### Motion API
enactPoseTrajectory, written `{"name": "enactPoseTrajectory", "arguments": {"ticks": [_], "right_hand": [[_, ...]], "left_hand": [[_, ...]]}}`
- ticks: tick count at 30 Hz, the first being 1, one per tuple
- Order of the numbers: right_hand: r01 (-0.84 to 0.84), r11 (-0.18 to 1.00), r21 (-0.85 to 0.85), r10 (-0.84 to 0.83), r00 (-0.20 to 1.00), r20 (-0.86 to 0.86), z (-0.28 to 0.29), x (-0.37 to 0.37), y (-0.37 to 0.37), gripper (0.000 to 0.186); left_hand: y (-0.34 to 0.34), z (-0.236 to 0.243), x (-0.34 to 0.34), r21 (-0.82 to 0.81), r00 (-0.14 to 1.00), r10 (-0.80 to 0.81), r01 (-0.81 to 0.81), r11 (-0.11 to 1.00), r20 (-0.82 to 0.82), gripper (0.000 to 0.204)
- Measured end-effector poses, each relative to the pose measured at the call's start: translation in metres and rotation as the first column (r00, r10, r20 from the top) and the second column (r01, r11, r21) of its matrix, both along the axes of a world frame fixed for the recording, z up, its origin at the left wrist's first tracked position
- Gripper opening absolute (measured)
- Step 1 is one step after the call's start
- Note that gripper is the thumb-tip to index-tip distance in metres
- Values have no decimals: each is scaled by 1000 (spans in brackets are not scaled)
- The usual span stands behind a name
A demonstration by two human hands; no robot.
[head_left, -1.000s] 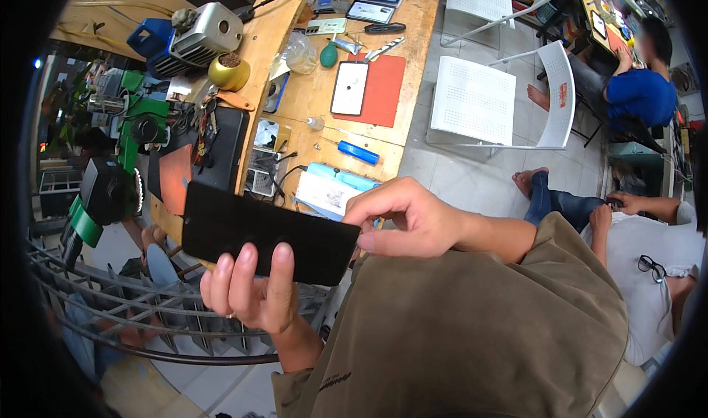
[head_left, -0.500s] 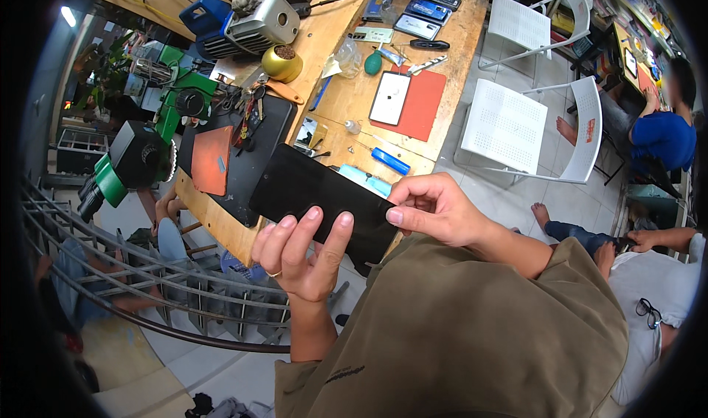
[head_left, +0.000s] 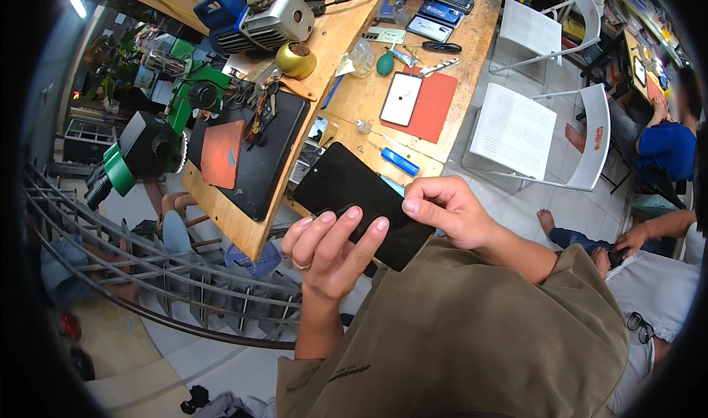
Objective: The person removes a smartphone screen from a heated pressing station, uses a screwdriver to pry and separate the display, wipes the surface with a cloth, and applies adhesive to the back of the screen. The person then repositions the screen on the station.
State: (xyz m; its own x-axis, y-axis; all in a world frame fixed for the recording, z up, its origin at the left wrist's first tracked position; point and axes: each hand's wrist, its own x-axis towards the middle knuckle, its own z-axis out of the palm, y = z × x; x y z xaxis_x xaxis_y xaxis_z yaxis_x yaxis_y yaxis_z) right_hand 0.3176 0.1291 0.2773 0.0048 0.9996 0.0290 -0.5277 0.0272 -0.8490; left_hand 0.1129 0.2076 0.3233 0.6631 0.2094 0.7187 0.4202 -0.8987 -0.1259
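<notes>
A dark, glossy tablet (head_left: 341, 184) is held up before my body, its black face toward me and its long side slanting down to the right. My left hand (head_left: 328, 250) supports it at the lower left, with the fingers bent over the near edge onto the glass. At the upper right edge, my right hand (head_left: 448, 213) pinches the rim between thumb and bent forefinger. Its back and my left palm's contact with it are hidden. Past it on the bench lie a blue cylinder (head_left: 400, 161) and a small clear bottle (head_left: 363, 126).
Across the wooden bench (head_left: 346, 108) lie a white tablet (head_left: 402, 99) on a red mat (head_left: 438, 108), a green blower bulb (head_left: 385, 63) and several phones. A green microscope (head_left: 144, 149) stands left. White folding chairs (head_left: 512, 132) and seated people are on the right; a metal railing (head_left: 169, 285) curves lower left.
The tablet and both hands have shifted right, and the tablet's face has tilted. It now covers more of the light-blue object behind it. The whole view has turned slightly.
</notes>
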Motion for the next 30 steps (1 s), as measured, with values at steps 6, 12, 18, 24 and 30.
{"name": "enactPoseTrajectory", "arguments": {"ticks": [6,12,18,24,30], "right_hand": [[5,1000,5,-5,999,52,1,1,-5,25],[23,999,42,-26,997,76,1,1,-7,30],[250,967,-44,-247,967,61,-5,1,1,29],[30,999,-35,-28,998,62,-1,-3,-3,18],[45,995,-90,-36,995,98,-8,-6,-5,17]], "left_hand": [[0,-2,-1,4,1000,-1,1,1000,-2,30],[2,-1,0,-91,999,-37,39,995,29,29],[-1,-2,4,-899,808,394,399,183,438,26],[0,-7,6,-819,749,399,573,9,528,33],[-4,-7,7,-843,770,397,538,15,499,35]]}}
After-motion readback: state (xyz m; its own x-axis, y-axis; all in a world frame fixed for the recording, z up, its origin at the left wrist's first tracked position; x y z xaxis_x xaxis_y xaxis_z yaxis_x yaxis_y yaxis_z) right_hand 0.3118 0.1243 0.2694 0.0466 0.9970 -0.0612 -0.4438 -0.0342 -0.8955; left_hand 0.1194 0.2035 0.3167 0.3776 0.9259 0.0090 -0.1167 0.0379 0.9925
